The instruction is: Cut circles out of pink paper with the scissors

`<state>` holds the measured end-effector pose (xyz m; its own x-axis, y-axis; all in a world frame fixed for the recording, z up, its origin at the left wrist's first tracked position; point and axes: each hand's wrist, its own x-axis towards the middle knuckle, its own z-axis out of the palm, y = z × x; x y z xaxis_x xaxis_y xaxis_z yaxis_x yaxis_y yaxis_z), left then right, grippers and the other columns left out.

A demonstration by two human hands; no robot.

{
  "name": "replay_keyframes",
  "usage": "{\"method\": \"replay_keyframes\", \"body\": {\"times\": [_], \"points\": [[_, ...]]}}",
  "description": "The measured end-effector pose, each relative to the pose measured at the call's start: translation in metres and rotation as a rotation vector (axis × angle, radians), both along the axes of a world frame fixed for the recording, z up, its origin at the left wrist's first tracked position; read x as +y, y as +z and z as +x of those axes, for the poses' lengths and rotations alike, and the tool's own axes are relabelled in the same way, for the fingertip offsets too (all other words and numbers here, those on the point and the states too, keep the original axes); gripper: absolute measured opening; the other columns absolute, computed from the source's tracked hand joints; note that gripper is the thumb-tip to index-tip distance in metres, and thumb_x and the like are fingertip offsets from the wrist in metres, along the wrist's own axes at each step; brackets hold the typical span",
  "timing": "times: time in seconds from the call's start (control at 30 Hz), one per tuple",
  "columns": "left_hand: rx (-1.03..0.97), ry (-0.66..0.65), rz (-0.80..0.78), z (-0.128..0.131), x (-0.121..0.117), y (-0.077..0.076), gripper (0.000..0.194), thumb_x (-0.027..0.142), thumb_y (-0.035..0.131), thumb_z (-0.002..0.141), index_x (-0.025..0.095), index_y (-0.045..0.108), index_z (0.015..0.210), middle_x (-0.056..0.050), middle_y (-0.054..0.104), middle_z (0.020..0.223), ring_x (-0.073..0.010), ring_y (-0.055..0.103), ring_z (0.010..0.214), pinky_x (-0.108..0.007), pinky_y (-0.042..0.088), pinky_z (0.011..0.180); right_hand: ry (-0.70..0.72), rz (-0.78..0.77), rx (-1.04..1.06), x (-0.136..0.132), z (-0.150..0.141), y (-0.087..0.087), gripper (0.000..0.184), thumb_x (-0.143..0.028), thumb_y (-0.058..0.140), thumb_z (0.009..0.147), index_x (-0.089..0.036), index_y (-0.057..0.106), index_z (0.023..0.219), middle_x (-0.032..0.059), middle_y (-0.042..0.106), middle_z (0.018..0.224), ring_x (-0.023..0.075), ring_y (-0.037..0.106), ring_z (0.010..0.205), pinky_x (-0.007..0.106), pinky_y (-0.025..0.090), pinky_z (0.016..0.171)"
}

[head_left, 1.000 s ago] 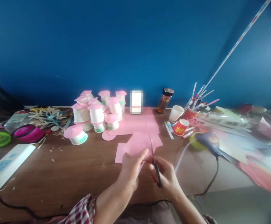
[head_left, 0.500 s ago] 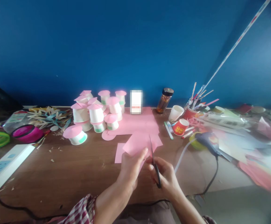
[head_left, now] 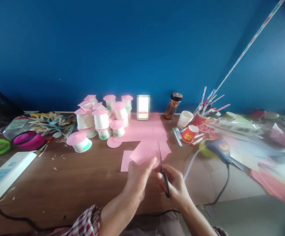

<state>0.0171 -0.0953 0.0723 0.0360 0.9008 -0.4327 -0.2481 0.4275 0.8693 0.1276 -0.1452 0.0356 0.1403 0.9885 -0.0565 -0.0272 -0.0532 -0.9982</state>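
My left hand (head_left: 139, 175) is closed on a sheet of pink paper (head_left: 144, 152), its thumb pressed on top near the lower edge. A pair of scissors (head_left: 165, 180) with dark handles sits in my right hand (head_left: 174, 183), the blades pointing away from me across the right part of the paper. How far the blades are parted is hard to make out. Beneath the held paper lies a small pink piece (head_left: 125, 160), and behind it a stack of larger pink sheets (head_left: 147, 127). Pink-roofed paper cups (head_left: 101, 119) stand grouped to the left, several stacked.
A white power strip (head_left: 7, 173) lies at left, near a magenta round container (head_left: 29, 141). To the right are a bottle (head_left: 173, 106), a white cup (head_left: 185, 119), a red cup (head_left: 190, 133), markers and a glue gun (head_left: 216, 149) with its cord. A blue wall (head_left: 142, 49) rises behind.
The scissors and my right hand have shifted very slightly right. The held paper and my left thumb have moved a little to the right too; a pink strip below the thumb no longer shows.
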Motion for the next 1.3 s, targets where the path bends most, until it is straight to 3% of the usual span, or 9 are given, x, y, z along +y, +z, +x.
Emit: {"method": "replay_keyframes", "body": {"times": [0.23,0.6,0.8,1.0,1.3], "points": [[-0.027,-0.057,0.032,-0.005,0.003,-0.017,0.035,0.037,0.075,0.063,0.007,0.068,0.080,-0.008,0.066,0.068,-0.0182,0.061,0.062,-0.028,0.049,0.058,0.014,-0.022,-0.009,-0.001,0.002,-0.003,0.024,-0.030,0.071,0.072,-0.014,0.066,0.089,-0.0077,0.039,0.045,0.0086,0.037,0.040,0.019,0.033,0.037],[-0.039,-0.096,0.004,-0.006,0.006,-0.013,0.032,0.034,0.075,0.063,0.006,0.069,0.076,-0.008,0.065,0.067,-0.0163,0.059,0.063,-0.026,0.046,0.059,0.013,-0.018,-0.045,-0.004,0.005,-0.007,0.024,-0.033,0.069,0.074,-0.013,0.067,0.087,-0.0074,0.036,0.047,0.0071,0.030,0.040,0.018,0.024,0.035],[-0.058,-0.107,0.054,-0.008,0.005,-0.013,0.025,0.032,0.073,0.066,0.009,0.068,0.076,-0.005,0.064,0.066,-0.0117,0.054,0.059,-0.022,0.043,0.056,0.005,-0.013,-0.064,-0.005,0.005,-0.008,0.021,-0.031,0.069,0.075,-0.014,0.065,0.086,-0.0068,0.039,0.049,0.0076,0.033,0.042,0.018,0.028,0.038],[-0.066,-0.104,0.055,-0.007,0.004,-0.016,0.032,0.035,0.074,0.064,0.008,0.071,0.081,-0.010,0.068,0.074,-0.0163,0.060,0.065,-0.025,0.046,0.060,0.002,-0.012,-0.044,-0.005,0.001,-0.002,0.024,-0.036,0.067,0.075,-0.013,0.065,0.083,-0.0065,0.040,0.047,0.0081,0.036,0.042,0.019,0.031,0.037],[0.012,-0.066,0.022,0.001,0.001,0.004,0.018,0.026,0.072,0.062,0.010,0.066,0.062,-0.004,0.062,0.055,-0.0154,0.058,0.049,-0.026,0.047,0.051,-0.003,-0.002,0.003,-0.001,0.002,0.001,0.025,-0.035,0.072,0.071,-0.014,0.065,0.084,-0.0058,0.046,0.048,0.0091,0.042,0.043,0.018,0.034,0.039]]}}
